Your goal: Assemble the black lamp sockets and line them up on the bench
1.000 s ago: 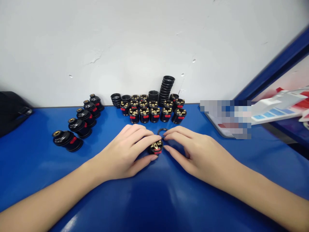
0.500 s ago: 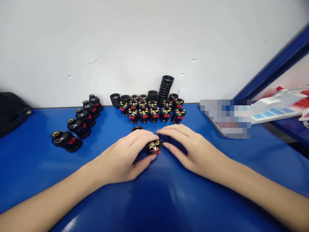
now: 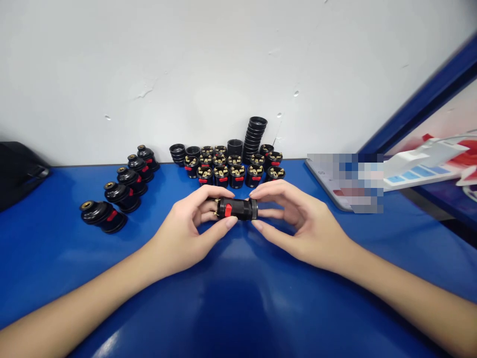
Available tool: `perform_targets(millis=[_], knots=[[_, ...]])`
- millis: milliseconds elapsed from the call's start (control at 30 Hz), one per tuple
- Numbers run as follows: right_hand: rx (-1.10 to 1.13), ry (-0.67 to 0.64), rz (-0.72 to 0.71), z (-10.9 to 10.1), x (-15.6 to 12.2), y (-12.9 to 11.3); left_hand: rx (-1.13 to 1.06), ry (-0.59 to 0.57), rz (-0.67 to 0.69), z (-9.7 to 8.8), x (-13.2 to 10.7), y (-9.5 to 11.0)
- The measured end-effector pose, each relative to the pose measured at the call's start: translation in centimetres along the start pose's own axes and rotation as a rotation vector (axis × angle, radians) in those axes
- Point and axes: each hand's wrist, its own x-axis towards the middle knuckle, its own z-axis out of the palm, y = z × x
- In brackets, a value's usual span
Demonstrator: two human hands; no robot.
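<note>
Above the blue table point(image 3: 238, 308), both hands hold one black lamp socket point(image 3: 236, 209) lying sideways, with a red tab and brass contacts at its left end. My left hand point(image 3: 186, 233) pinches the left end between thumb and fingers. My right hand point(image 3: 298, 226) grips the right end, where a black ring sits on the socket. Behind them stands a cluster of black socket cores with brass and red parts point(image 3: 231, 171).
A leaning stack of black rings point(image 3: 254, 136) and some black cups point(image 3: 179, 151) stand by the white wall. Several finished black sockets point(image 3: 117, 194) lie in a diagonal row at left. A dark bag point(image 3: 18, 171) sits far left, papers point(image 3: 346, 184) at right.
The socket was standing on the table under my fingers, a loose ring beside it. Now both hands have lifted it and turned it sideways, with the ring at its right end.
</note>
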Motion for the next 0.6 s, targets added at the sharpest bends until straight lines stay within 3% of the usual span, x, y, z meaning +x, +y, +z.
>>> perform_targets(millis=[133,300,600], knots=[[-0.009,0.022,-0.134,0.0,-0.1,0.0,-0.187,0.035,-0.216,0.5,0.2,0.9],[-0.194,0.008,-0.274,-0.1,-0.4,0.0,-0.279,0.073,-0.400,0.8,0.5,1.8],[-0.299,-0.007,-0.410,-0.3,0.0,0.0,-0.351,-0.036,-0.599,0.8,0.8,1.5]])
